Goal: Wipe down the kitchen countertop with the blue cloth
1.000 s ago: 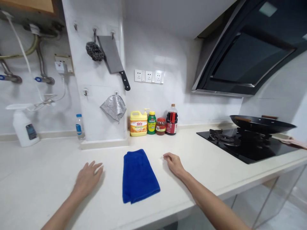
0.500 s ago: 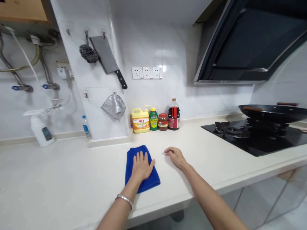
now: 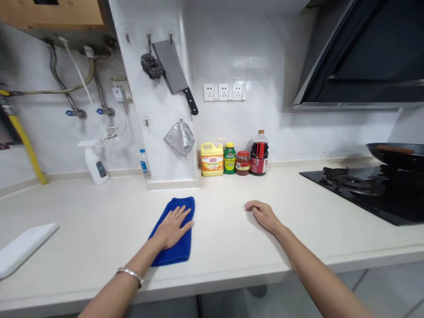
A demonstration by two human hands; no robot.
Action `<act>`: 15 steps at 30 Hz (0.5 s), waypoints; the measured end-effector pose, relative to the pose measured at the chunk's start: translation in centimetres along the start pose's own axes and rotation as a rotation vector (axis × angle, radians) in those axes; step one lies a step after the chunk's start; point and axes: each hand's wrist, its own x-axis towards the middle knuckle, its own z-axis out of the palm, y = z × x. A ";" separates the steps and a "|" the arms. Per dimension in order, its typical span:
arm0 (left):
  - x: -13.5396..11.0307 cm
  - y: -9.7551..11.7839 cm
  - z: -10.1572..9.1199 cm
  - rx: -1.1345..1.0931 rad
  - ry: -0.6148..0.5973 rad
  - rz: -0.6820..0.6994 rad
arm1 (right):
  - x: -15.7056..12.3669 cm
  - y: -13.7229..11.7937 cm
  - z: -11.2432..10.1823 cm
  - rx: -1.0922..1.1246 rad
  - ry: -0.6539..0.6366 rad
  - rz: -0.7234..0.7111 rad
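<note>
Spread flat, my left hand presses on a folded blue cloth that lies on the white countertop. The fingers are apart and do not wrap around the cloth. To the right, my right hand rests on the countertop with its fingers curled in. I see nothing held in it, though the underside of the fingers is hidden. A silver bangle is on my left wrist.
Along the back wall stand a yellow detergent jug, a green bottle, a red-lidded jar and a dark sauce bottle. A gas stove with a wok is right; a spray bottle and white slab are left.
My left hand has slid the blue cloth leftward across the countertop. The view has turned left, bringing the white slab into sight. My right hand stays curled on the countertop.
</note>
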 end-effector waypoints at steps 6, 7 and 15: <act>-2.9 -10.0 -1.3 0.049 0.061 -0.160 | -0.5 -0.2 0.5 -0.198 -0.057 -0.152; -3.2 -11.6 -1.5 0.063 0.069 -0.190 | -0.5 -0.1 0.6 -0.218 -0.064 -0.164; -2.2 -18.1 -2.7 0.162 0.059 -0.395 | -0.4 0.0 1.1 -0.425 -0.074 -0.212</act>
